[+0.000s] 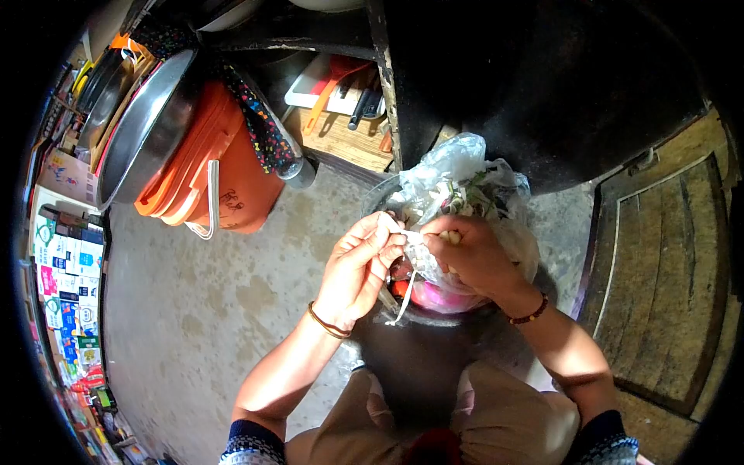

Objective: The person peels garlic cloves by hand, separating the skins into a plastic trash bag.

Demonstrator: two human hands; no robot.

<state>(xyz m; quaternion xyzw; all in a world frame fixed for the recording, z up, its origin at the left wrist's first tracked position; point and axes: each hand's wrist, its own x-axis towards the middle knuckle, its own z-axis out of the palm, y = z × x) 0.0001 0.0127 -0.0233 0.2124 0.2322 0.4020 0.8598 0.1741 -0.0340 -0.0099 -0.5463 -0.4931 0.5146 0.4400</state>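
Note:
Both my hands meet over a bin lined with a clear plastic bag (463,151). My left hand (360,263) is closed, pinching a small whitish piece (403,232) between thumb and fingers. At the other end of that piece, my right hand (473,256) pinches too, its fingers curled around pale, garlic-like cloves (450,237). A thin pale strip (408,298) hangs below the left fingers. Inside the bag lie green and whitish vegetable scraps (473,194). Something pink (442,297) shows low in the bin. The fingers partly cover what they hold.
An orange bucket (248,190) with a white handle stands on the concrete floor (201,310) at left, a metal basin (147,128) leaning beside it. Knives (363,108) and an orange utensil (318,108) lie on a low shelf. A wooden door panel (659,287) is at right.

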